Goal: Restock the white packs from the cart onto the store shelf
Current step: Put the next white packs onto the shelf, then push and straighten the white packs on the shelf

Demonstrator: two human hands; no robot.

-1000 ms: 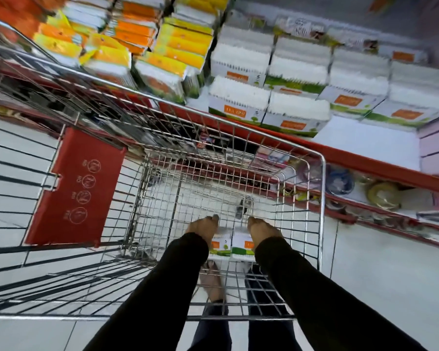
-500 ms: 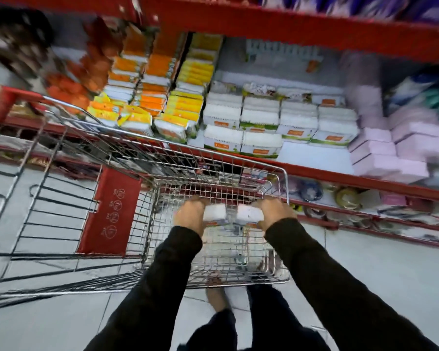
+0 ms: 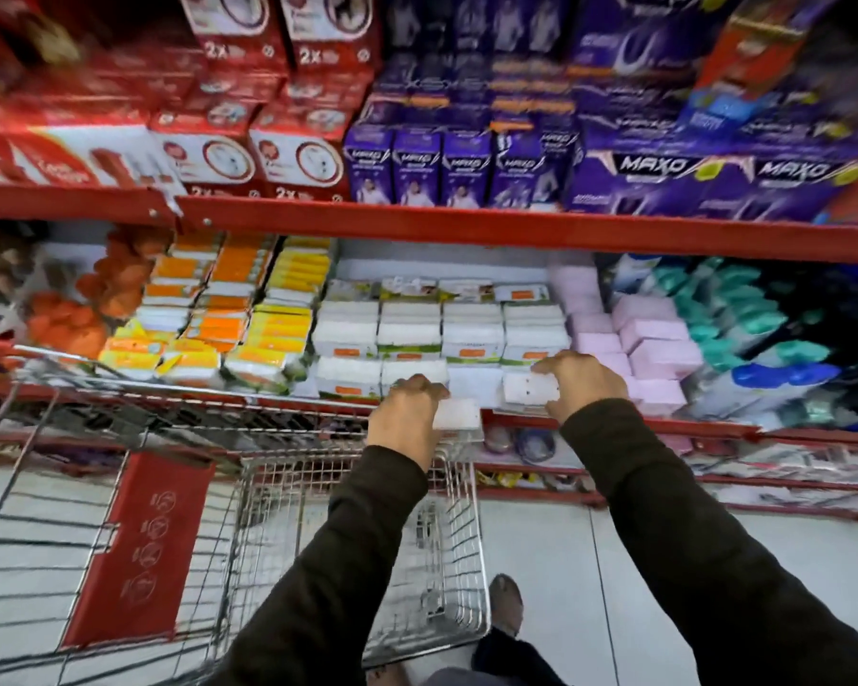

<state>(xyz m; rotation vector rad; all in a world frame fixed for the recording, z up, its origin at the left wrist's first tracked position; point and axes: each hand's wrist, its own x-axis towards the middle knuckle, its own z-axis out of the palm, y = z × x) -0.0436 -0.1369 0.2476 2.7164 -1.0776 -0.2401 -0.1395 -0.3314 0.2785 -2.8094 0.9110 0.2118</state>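
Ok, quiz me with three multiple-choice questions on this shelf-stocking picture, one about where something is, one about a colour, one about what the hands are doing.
1. Where is the gap in the front row of white packs?
A. Just left of the pink packs
B. On the top shelf
C. Beside the orange packs

2. What colour are the MAXO boxes on the upper shelf?
A. Green
B. Purple
C. Yellow

3. What is each hand doing?
A. Both rest empty on the cart
B. Only one holds a pack
C. Each holds one white pack

Answers: 1 A, bare shelf shows there. 2 B, the boxes are purple. 3 C, the left hand and right hand each grip a pack.
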